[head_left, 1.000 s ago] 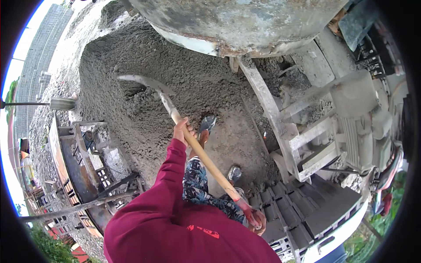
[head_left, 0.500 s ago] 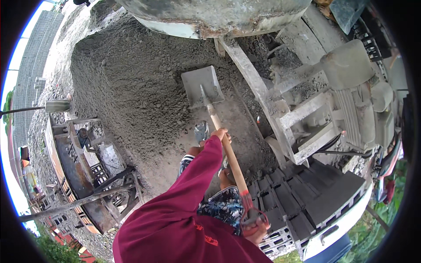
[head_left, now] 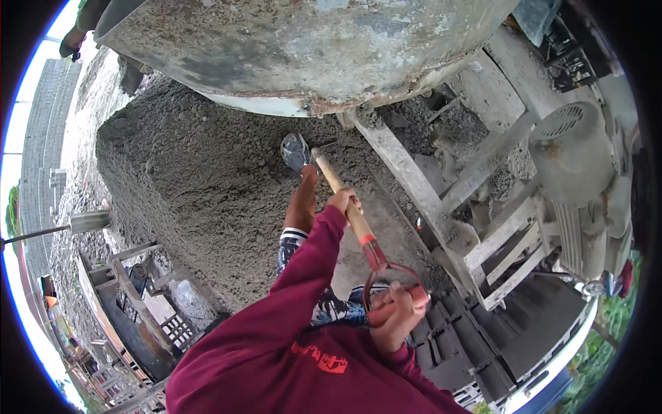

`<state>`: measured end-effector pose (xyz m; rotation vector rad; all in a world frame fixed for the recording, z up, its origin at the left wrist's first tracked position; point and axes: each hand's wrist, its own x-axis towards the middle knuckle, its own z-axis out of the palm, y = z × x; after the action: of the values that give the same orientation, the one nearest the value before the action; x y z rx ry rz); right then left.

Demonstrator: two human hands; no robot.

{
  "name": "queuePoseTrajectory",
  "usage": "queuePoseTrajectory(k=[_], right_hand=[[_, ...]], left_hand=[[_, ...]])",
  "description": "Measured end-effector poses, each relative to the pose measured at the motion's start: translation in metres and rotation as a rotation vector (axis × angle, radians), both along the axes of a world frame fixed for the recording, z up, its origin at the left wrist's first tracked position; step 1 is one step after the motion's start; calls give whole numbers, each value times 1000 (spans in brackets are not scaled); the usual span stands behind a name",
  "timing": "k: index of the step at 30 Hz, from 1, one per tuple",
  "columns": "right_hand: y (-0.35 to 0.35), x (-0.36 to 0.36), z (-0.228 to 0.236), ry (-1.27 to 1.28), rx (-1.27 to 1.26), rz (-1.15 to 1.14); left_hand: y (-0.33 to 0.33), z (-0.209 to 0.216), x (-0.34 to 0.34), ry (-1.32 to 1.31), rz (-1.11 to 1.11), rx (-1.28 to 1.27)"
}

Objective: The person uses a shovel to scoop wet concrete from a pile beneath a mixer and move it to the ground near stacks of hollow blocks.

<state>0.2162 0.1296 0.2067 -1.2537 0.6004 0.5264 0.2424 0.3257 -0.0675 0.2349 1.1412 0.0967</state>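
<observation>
A shovel [head_left: 358, 226] with a wooden shaft and a red D-shaped handle slants across the middle of the view. My left hand [head_left: 343, 201] is closed around the wooden shaft. My right hand [head_left: 398, 316] grips the red handle nearer my body. The shovel's blade is out of sight at the far end, where the shaft meets the grey sand-like pile [head_left: 193, 165]. Just left of the shaft's lower end, my grey shoe [head_left: 295, 152] is stepped forward onto the material's edge.
Above the pile bulges a large rusty metal drum [head_left: 296, 55]. A cement-crusted frame [head_left: 407, 159] and a motor [head_left: 571, 148] stand to the right. Dark moulded blocks [head_left: 476, 331] lie at lower right. On the left are a metal-and-wood stand [head_left: 131, 297] and a cylinder-headed tool [head_left: 89, 221].
The shovel has pushed forward, and its blade, visible before, is now hidden. Both hands have moved up in the view with it. My foot has stepped forward, and the drum looms larger.
</observation>
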Motion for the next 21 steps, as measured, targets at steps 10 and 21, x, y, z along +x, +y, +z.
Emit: queuePoseTrajectory(k=[10,21], right_hand=[[-110,-25,-166,-63,-329,77],[-208,-31,-417,241,-812,-253]], left_hand=[[0,-101,10,393,-606,223],[66,-298,43,323,-102,143]])
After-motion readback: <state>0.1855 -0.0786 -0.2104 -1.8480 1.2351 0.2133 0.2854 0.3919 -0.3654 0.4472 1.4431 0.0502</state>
